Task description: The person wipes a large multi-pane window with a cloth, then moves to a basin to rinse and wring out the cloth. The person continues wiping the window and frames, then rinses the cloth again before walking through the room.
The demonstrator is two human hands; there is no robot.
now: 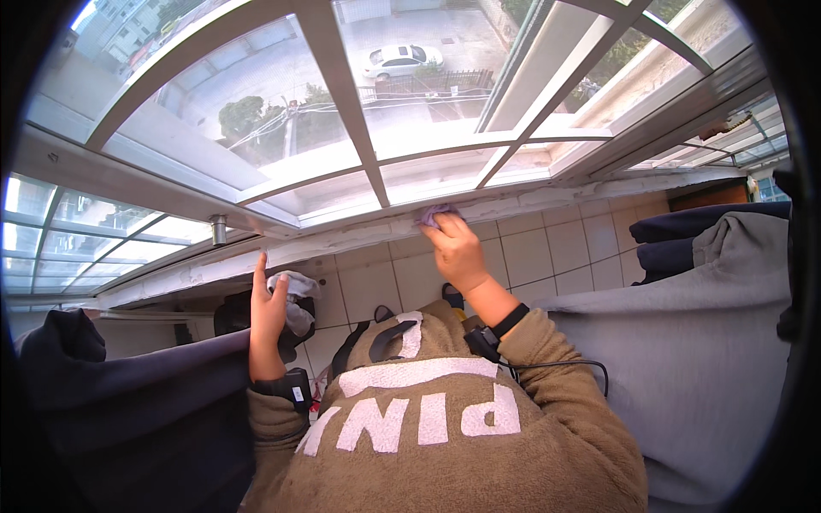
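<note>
My right hand [458,251] pinches a crumpled purple cloth [441,215] against the white window sill [378,232], close below the window frame. My left hand [267,309] is raised near the sill's left part, its index finger straight and its thumb apart from it. The index fingertip lies close to the sill edge; whether it touches is unclear. Beside the thumb is a bunched white-grey cloth [299,286]. The other left fingers are hidden, so I cannot tell whether they hold this cloth or it lies behind the hand.
A window frame with white bars [337,96] spans the front, with a metal cylinder [219,229] at its lower left. Dark fabric [147,397] hangs left, grey fabric [680,365] right. Below are floor tiles [369,288] and a black object [232,313]. A cable [564,364] runs along my right sleeve.
</note>
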